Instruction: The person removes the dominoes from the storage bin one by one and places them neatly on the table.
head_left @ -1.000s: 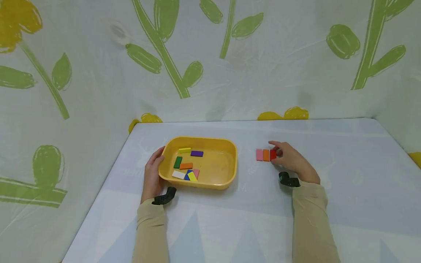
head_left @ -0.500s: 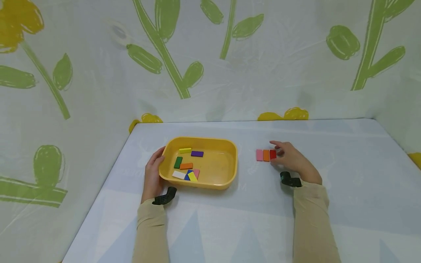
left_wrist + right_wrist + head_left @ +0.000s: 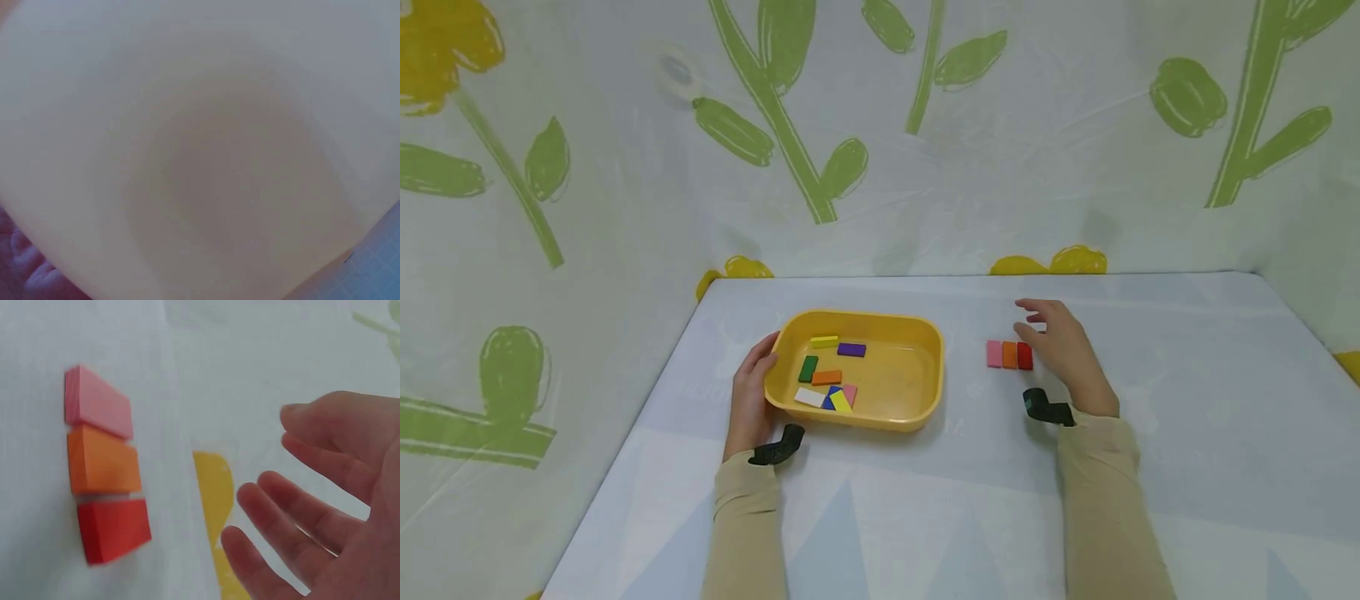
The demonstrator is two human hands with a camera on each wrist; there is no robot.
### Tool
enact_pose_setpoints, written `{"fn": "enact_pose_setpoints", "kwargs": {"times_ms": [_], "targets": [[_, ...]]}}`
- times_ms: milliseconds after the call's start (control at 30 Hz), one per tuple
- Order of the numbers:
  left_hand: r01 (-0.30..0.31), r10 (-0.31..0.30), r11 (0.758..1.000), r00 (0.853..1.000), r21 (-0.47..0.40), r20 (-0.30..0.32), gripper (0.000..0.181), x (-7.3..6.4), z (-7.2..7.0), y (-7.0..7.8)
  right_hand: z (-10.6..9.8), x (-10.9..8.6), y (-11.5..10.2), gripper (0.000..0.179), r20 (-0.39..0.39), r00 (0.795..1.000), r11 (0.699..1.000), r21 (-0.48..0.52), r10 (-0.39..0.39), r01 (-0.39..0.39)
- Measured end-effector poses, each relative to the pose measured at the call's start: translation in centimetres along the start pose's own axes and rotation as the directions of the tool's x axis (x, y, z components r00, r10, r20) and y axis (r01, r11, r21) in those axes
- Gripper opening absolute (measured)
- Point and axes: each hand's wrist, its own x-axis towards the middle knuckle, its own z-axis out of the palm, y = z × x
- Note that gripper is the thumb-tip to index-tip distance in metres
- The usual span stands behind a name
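On the white table a yellow plastic tub (image 3: 887, 423) holds several small flat blocks. My left hand (image 3: 751, 400) grips its left side, thumb near the rim; the far fingers are partly hidden by the wall. To the tub's right, a pink block (image 3: 994, 354), an orange block (image 3: 1010, 355) and a red block (image 3: 1025, 356) stand side by side in a row, with thin gaps between orange and red. My right hand (image 3: 1063, 346) hovers above and right of the red block, fingers apart and holding nothing. The right wrist view shows that hand (image 3: 331, 500) clear of all three blocks.
Inside the tub lie a purple block (image 3: 852, 350), a green block (image 3: 807, 368), an orange block (image 3: 827, 377) and a white block (image 3: 808, 397), among others. A patterned cloth wall (image 3: 962, 192) rises behind the table. The left wrist view is mostly filled by blurred tub wall (image 3: 219, 156).
My right hand has let go of the red block and lifted up and away from it. The red block stays in the row. The left hand and tub keep their places.
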Motion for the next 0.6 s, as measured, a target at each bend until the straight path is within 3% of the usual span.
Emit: {"fn": "enact_pose_setpoints", "kwargs": {"times_ms": [267, 467, 600], "targets": [[0.006, -0.006, 1.0, 1.0, -0.009, -0.009, 0.037, 0.0, 0.0, -0.1, 2.0, 0.2, -3.2, 0.038, -0.139, 0.981, 0.991, -0.009, -0.136, 0.136], [0.008, -0.008, 1.0, 1.0, -0.014, -0.004, 0.037, 0.1, 0.0, 0.0, 2.9, -0.3, -5.2, 0.033, -0.192, 0.926, 0.946, -0.041, -0.324, 0.322], [0.013, -0.013, 1.0, 1.0, -0.014, -0.001, 0.038, 0.1, 0.0, 0.0, 3.2, -0.7, -5.8, 0.031, -0.215, 0.903, 0.925, -0.011, -0.372, 0.379]]}}
